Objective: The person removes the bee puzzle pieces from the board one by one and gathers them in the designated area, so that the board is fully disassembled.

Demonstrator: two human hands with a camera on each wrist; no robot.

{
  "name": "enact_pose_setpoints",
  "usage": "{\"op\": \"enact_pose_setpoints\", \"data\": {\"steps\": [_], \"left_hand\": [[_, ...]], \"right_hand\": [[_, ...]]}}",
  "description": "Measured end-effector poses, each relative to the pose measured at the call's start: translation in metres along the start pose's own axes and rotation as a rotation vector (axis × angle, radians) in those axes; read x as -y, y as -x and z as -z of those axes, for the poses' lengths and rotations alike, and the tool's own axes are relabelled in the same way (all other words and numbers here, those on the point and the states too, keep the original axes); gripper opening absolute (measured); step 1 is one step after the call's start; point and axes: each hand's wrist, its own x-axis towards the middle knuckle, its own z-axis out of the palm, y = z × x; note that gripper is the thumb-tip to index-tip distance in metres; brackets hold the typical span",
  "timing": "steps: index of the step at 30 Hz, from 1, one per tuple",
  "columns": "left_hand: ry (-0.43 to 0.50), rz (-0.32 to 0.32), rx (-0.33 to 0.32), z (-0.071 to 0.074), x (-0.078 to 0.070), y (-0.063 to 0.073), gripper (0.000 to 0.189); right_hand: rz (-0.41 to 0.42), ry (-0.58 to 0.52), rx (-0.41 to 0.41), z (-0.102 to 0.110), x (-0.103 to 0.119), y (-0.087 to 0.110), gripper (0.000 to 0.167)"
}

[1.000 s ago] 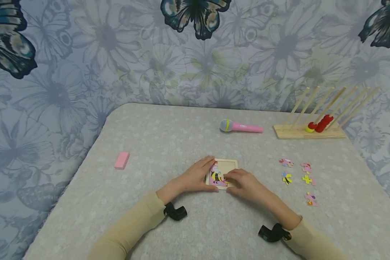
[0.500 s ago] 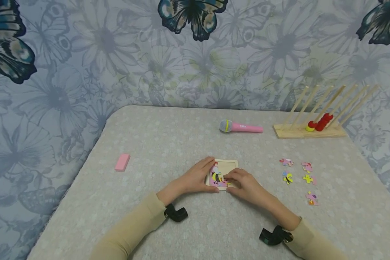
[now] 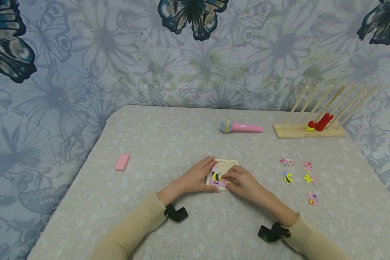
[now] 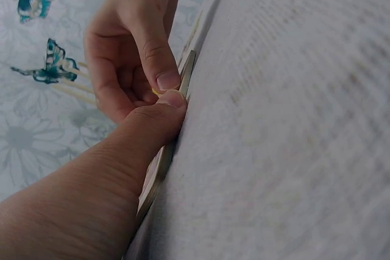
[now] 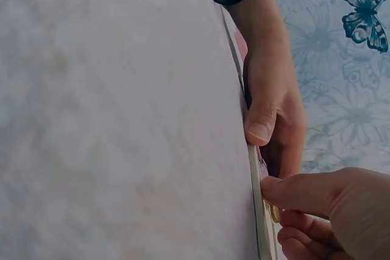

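A small wooden puzzle tray lies on the cloth-covered table in front of me. Bee-and-pink pieces fill its left and lower part, while bare wood shows at the upper right. My left hand grips the tray from the left, thumb at the near edge and fingers along the far left corner. My right hand bends over the lower right part, pinching a puzzle piece, mostly hidden by the fingers; a bit of yellow shows by the fingertips in the left wrist view. Both thumbs sit close together along the tray's near rim.
Several loose puzzle pieces lie to the right. A pink toy microphone lies behind the tray. At the back right stands a wooden peg rack with red and yellow beads. A pink block lies on the left.
My right hand's fingers have shifted slightly up and left over the tray, and the thumb has drawn in a little. The left hand and the tray stay in place.
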Motion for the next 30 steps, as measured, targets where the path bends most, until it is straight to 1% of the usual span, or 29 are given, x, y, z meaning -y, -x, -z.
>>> {"op": "enact_pose_setpoints", "data": {"steps": [6,13,19,21,25,27,30], "left_hand": [[0.0,-0.009,-0.011,-0.001,0.001,0.0,0.104],[0.009,-0.008,-0.006,0.0,0.0,0.0,0.104],[0.015,-0.005,-0.005,0.0,0.0,0.0,0.104],[0.016,-0.002,-0.002,-0.001,0.0,0.0,0.105],[0.016,0.011,0.015,-0.002,0.0,-0.001,0.106],[0.019,0.017,0.023,-0.001,0.0,-0.001,0.106],[0.029,0.018,0.028,0.001,0.0,0.0,0.106]], "right_hand": [[0.026,0.062,0.047,0.003,0.0,-0.003,0.028],[0.066,0.099,0.113,0.01,0.002,-0.008,0.028],[0.096,0.13,0.132,0.013,0.003,-0.011,0.027],[0.074,0.115,0.133,0.016,0.003,-0.009,0.027],[-0.01,0.051,0.118,0.031,0.0,0.002,0.028],[-0.051,0.031,0.098,0.041,-0.005,0.014,0.029],[-0.055,0.035,0.045,0.057,-0.015,0.038,0.03]]}}
